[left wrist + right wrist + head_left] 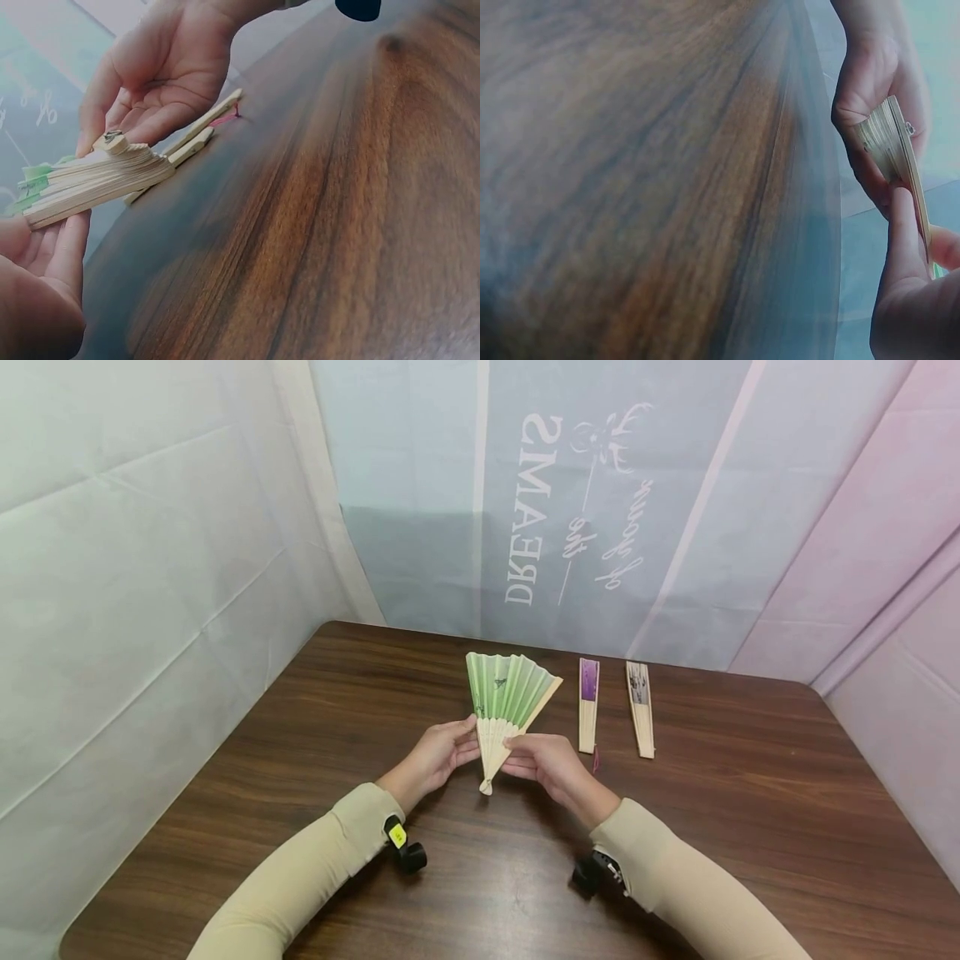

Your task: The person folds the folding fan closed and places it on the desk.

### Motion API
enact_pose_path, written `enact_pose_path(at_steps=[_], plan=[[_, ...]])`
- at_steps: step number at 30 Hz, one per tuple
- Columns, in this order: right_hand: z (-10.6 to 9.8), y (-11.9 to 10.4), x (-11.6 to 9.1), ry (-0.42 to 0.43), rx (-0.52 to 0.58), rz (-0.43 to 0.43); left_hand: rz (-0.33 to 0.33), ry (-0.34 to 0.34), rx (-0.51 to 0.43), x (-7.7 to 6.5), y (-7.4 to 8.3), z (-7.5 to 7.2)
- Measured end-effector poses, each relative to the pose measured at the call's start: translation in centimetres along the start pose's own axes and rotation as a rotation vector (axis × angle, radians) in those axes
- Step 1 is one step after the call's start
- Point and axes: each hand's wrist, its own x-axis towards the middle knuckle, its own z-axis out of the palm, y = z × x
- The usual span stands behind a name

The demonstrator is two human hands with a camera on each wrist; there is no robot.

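Observation:
A green folding fan (504, 693) with pale wooden ribs is partly spread, its pivot end pointing toward me, held up over the table. My left hand (444, 752) grips its left edge between thumb and fingers. On the other side my right hand (551, 764) pinches the right guard stick, thumb on top and fingers beneath. In the left wrist view the ribs (112, 176) bunch together at the metal pivot pin (112, 136). Both hands also show around the fan (889, 142) in the right wrist view.
To the right on the brown wooden table (750, 793) lie a folded purple fan (588, 706) with a tassel (596, 758) and a folded fan with a grey-black pattern (640, 708). A lettered cloth backdrop (420, 560) hangs behind the far edge.

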Motion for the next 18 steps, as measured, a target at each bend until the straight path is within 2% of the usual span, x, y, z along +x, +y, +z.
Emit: enact_pose_path(at_steps=[11, 18], plan=[[-0.10, 0.06, -0.07, -0.026, -0.017, -0.024, 0.045, 0.007, 0.018, -0.38, -0.24, 0.09], [0.03, 0.13, -0.03, -0.019, -0.021, -0.016, 0.033, 0.013, 0.011, -0.38, -0.31, 0.11]])
